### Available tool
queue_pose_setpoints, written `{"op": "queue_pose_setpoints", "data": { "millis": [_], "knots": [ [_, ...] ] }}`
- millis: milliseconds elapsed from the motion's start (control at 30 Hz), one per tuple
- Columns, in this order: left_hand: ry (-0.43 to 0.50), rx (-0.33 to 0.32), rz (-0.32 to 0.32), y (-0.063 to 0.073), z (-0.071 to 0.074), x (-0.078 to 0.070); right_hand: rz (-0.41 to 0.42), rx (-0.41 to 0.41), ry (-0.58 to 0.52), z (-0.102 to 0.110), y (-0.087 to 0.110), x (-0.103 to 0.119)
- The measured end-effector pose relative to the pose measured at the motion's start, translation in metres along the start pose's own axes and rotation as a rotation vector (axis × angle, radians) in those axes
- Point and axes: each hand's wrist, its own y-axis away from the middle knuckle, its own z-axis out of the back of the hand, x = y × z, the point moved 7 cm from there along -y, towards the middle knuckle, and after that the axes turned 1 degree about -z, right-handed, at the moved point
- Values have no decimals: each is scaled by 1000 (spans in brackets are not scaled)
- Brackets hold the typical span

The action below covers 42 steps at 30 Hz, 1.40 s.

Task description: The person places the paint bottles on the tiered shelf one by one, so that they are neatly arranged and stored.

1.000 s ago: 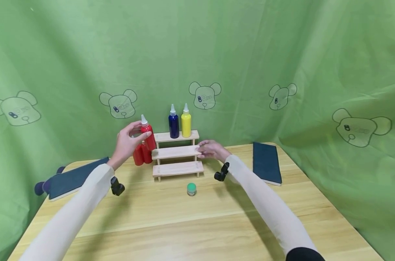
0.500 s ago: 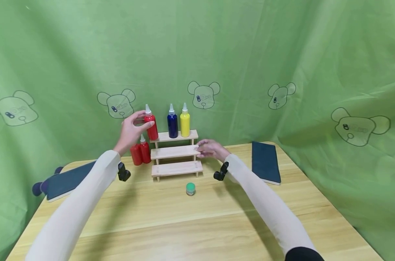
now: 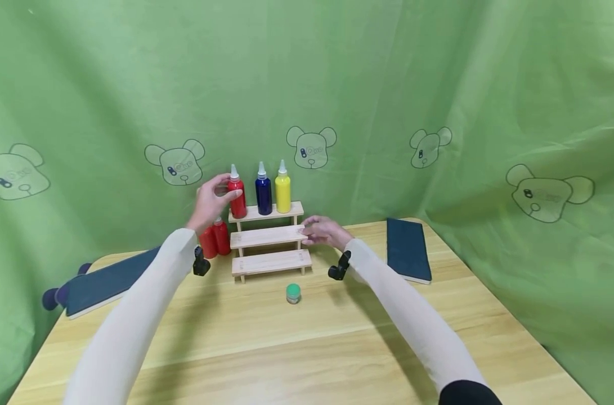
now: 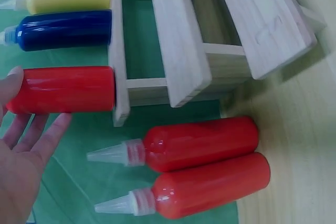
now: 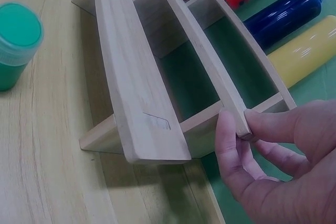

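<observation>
My left hand (image 3: 208, 203) grips a red squeeze bottle (image 4: 68, 88) between thumb and fingers. The bottle stands upright at the left end of the top step of a wooden three-step rack (image 3: 271, 235), its base against the board. Beside it on the same step are a dark blue bottle (image 3: 263, 194) and a yellow bottle (image 3: 283, 192). At the rack's right side, my right hand (image 3: 326, 232) pinches the end of the middle step, thumb on one face and fingers on the other. Two more red bottles (image 4: 202, 142) stand on the table left of the rack.
A small green-lidded jar (image 3: 294, 293) sits on the wooden table (image 3: 286, 349) in front of the rack. Dark blue flat pads lie at the left (image 3: 109, 281) and right (image 3: 408, 250), the left one tilted against purple round things (image 3: 55, 297). A green curtain (image 3: 236, 79) hangs behind.
My left hand has lifted the red bottle from beside the rack, up and to the right, onto the top step next to the blue one. The right hand has kept its hold on the rack.
</observation>
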Motion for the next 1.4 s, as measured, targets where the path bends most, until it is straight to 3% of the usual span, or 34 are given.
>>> {"op": "queue_pose_setpoints", "data": {
  "millis": [167, 400, 600, 900, 1133, 1300, 1400],
  "knots": [
    [-9, 2, 20, -2, -3, 6, 6, 8, -11, -2, 1, 1],
    [-12, 2, 36, -4, -1, 2, 19, 17, -5, -4, -3, 4],
    [-28, 18, 73, 2, -2, 8, -15, 36, -33, -6, -9, -8],
    [-38, 8, 53, 4, -1, 14, -5, 59, -64, -10, -4, -9],
    [-35, 0, 48, 2, 3, 10, -1, 70, -42, -10, -3, -2],
    [-52, 45, 39, -2, -1, 3, -16, 33, -42, -3, -4, -1],
    [-120, 78, 25, -3, -1, -1, -26, 33, -54, -1, -7, -3]
  ]
}}
